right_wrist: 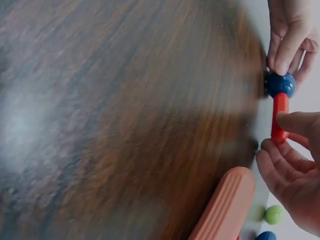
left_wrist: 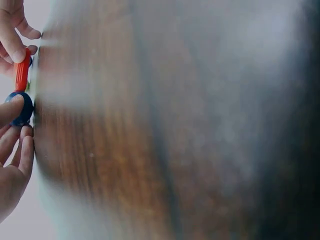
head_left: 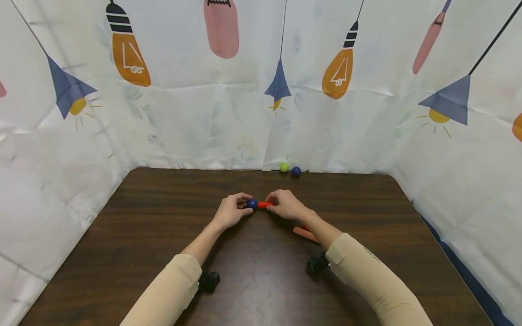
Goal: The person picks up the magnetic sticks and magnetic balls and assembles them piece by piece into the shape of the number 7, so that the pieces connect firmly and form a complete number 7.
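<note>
Near the middle of the table, my left hand [head_left: 232, 211] pinches a dark blue ball [head_left: 252, 204] between thumb and fingers. My right hand [head_left: 287, 204] pinches a short red rod [head_left: 265, 205] by its right end. In the right wrist view the red rod [right_wrist: 280, 116] meets the blue ball [right_wrist: 280, 85] end-on, touching it. The left wrist view shows the same ball [left_wrist: 22, 109] under the left thumb, with the ridged red rod [left_wrist: 22, 72] against it. Whether the two are fixed together I cannot tell.
An orange ridged bar [head_left: 305, 234] lies under my right forearm, with a red piece [head_left: 305, 227] beside it, partly hidden. At the table's back edge sit a green ball [head_left: 283, 167] and another blue ball [head_left: 296, 171]. Patterned curtain [head_left: 244, 127] surrounds the brown table [head_left: 134, 235].
</note>
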Tool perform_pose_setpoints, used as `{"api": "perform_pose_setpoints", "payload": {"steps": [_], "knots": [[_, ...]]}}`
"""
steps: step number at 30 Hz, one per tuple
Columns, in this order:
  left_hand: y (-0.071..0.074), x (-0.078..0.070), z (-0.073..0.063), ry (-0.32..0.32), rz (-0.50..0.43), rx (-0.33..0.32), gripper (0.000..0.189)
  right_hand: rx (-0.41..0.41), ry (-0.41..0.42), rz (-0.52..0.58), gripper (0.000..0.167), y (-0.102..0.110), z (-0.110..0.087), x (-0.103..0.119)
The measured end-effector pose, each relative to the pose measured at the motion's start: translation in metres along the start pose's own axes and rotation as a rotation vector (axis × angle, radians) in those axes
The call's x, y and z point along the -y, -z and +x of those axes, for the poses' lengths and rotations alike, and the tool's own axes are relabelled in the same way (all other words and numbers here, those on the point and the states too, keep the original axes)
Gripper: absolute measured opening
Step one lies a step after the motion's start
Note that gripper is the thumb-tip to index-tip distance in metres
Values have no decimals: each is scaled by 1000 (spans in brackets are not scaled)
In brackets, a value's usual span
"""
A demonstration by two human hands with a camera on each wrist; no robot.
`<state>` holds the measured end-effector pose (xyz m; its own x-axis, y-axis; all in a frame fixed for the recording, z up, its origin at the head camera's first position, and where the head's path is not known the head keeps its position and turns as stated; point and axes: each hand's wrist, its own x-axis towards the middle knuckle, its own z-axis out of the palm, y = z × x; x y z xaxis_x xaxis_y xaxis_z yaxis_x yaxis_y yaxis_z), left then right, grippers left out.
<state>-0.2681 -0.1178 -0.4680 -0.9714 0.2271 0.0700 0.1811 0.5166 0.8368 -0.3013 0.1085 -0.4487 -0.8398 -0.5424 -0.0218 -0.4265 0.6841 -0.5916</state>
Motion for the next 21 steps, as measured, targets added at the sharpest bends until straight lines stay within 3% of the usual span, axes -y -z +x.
{"api": "perform_pose_setpoints", "payload": {"steps": [5, 21], "knots": [[0, 0, -1, -20, 17, 3, 34, 0, -3, -16, 15, -1, 1, 1], [3, 1, 2, 1, 56, 24, 34, 6, -15, -27, 18, 0, 2, 3]]}}
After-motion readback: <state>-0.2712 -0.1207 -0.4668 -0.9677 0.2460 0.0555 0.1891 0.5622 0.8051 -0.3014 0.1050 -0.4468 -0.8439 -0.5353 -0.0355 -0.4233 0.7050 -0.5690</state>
